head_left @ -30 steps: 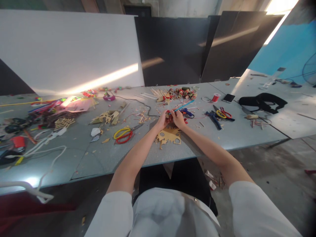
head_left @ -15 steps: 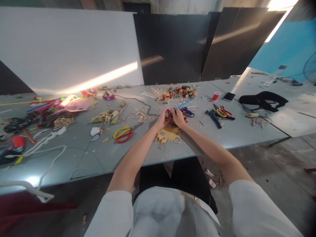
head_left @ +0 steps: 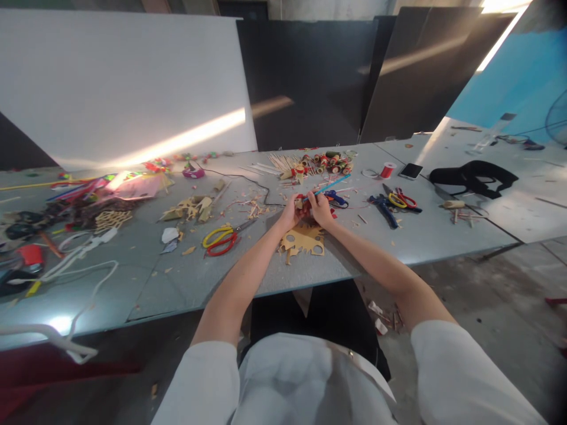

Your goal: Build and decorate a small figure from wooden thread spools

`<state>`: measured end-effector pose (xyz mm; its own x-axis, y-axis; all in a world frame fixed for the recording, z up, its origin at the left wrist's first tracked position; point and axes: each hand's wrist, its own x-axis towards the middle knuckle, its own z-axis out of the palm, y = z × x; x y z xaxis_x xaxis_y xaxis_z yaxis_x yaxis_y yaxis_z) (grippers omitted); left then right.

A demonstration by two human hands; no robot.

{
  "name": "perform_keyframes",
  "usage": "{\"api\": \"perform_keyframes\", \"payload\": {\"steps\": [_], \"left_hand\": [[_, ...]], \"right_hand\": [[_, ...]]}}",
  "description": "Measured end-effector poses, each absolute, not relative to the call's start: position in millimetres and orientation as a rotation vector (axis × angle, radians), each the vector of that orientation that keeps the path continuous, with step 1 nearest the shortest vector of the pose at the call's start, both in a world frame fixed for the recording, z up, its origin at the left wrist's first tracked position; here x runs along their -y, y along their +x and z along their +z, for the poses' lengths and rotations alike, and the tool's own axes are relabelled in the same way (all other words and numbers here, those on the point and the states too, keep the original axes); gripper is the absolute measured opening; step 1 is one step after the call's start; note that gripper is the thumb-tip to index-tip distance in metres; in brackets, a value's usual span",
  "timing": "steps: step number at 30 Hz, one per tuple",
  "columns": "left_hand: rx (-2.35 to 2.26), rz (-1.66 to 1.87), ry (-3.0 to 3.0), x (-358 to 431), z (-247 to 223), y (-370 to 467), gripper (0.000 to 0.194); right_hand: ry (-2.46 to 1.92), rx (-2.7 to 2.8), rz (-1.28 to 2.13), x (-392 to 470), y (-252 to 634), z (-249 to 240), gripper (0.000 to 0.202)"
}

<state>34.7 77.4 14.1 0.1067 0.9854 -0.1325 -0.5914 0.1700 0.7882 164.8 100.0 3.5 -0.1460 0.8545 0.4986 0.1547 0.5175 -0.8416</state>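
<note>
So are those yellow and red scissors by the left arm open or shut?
Open: the scissors lie flat on the table, their yellow and red handle loops spread apart.

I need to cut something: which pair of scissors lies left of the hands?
The yellow-and-red-handled scissors, alone left of the left hand; the other pair lies right.
</note>
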Motion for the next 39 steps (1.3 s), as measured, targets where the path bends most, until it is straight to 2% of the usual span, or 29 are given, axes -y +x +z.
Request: {"api": "perform_keyframes", "payload": {"steps": [16, 29, 39], "left_hand": [[-0.706, 1.285, 0.69, -70, 20, 33, 0.046], [-0.724, 1.284, 0.718, -73, 15, 32, 0.049], [-0.743, 1.296, 0.688, -78, 9, 32, 0.054]], "right_hand": [[-0.875, 1.55, 0.737, -99, 166, 8, 0.059], [-0.845, 1.613, 0.697, -85, 165, 19, 0.063], [-0.808, 1.659, 0.81, -90, 166, 9, 0.059]]}}
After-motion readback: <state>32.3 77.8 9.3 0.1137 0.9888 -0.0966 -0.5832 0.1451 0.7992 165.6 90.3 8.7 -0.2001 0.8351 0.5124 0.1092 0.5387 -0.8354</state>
